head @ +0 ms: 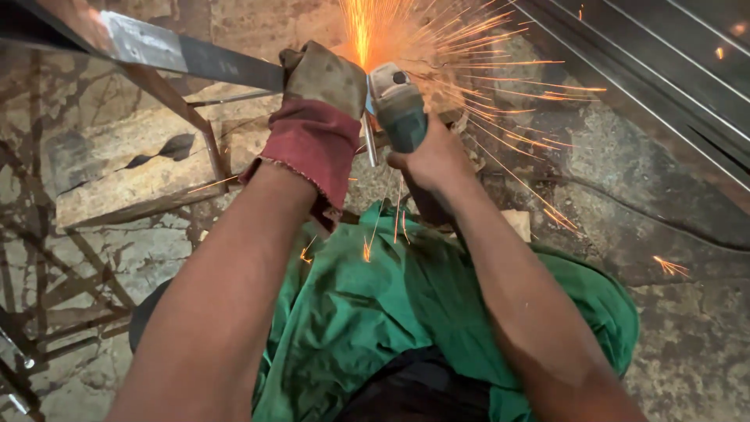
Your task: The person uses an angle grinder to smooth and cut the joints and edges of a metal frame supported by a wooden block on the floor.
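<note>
Two hands work: gloved left hand (322, 82) grips steel bar (156, 48), right hand (432, 160) grips grinder (397, 105).

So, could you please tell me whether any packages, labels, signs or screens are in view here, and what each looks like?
None show. Only a gloved left hand on a dark metal bar and a bare right hand gripping a green angle grinder.

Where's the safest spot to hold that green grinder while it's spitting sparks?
Probably the round green body of the grinder, gripped from behind on the person's own side, where the bare right hand wraps it. The sparks fly off forward from the front end, by the gloved left hand on the metal bar.
</note>
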